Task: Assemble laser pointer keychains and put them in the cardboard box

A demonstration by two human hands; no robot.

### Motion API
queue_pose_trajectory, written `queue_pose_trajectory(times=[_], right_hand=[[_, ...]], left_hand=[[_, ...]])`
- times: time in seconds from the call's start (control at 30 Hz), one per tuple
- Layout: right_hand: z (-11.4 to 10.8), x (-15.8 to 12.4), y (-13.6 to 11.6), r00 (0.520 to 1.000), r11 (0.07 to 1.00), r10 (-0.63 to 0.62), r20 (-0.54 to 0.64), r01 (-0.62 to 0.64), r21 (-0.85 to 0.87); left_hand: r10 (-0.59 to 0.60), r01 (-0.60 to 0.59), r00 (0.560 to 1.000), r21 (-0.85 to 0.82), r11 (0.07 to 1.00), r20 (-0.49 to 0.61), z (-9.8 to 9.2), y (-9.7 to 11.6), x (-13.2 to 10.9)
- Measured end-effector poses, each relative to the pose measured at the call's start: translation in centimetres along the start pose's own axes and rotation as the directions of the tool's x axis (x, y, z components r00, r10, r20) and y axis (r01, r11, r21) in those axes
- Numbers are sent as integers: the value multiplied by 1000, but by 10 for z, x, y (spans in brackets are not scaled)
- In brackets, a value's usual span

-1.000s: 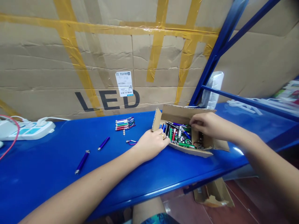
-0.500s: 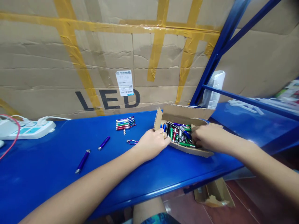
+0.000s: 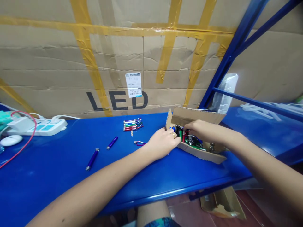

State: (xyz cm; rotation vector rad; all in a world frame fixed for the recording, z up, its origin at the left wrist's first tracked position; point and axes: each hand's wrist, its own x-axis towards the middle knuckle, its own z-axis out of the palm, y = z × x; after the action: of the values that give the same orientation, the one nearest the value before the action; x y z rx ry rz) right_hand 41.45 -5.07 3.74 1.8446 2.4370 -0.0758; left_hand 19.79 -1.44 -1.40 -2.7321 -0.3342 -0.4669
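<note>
A small open cardboard box [image 3: 201, 153] stands on the blue table, filled with slim metal tubes [image 3: 183, 136] in green, red, black, silver and blue, like small penlights. My left hand [image 3: 163, 142], with a ring on one finger, is closed on the box's left end. Over the box's middle my right hand [image 3: 201, 129] reaches in, fingers bent down among the tubes; its fingertips are hidden. Two purple tubes [image 3: 92, 159] lie apart to the left. A neat row of thin coloured tubes [image 3: 132, 125] lies farther back, and a purple carabiner clip [image 3: 140, 143] rests beside my left wrist.
A large taped carton [image 3: 151, 63] marked LED stands behind the table. At the left is a white power strip [image 3: 49, 126] with plugs and a red cable [image 3: 33, 132]. A blue metal frame [image 3: 222, 72] rises at the right. Another cardboard box [image 3: 222, 203] lies on the floor.
My right hand has moved left and toward the back inside the box, uncovering its right end. My left hand keeps its place on the box. The whole view has shifted a little.
</note>
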Motion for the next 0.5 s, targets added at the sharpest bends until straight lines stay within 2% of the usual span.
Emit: queue_pose_trajectory(times=[0.1, 0.2, 0.5], right_hand=[[4, 7, 4, 996, 1000, 4, 93, -3, -8], [4, 12, 8, 993, 1000, 0, 116, -1, 16], [1, 26, 26, 976, 974, -52, 212, 3, 225]], left_hand=[[-29, 29, 999, -3, 1000, 22, -1, -1, 4], [-47, 47, 998, -3, 999, 29, -2, -2, 6], [-62, 63, 997, 0, 998, 55, -3, -1, 5]])
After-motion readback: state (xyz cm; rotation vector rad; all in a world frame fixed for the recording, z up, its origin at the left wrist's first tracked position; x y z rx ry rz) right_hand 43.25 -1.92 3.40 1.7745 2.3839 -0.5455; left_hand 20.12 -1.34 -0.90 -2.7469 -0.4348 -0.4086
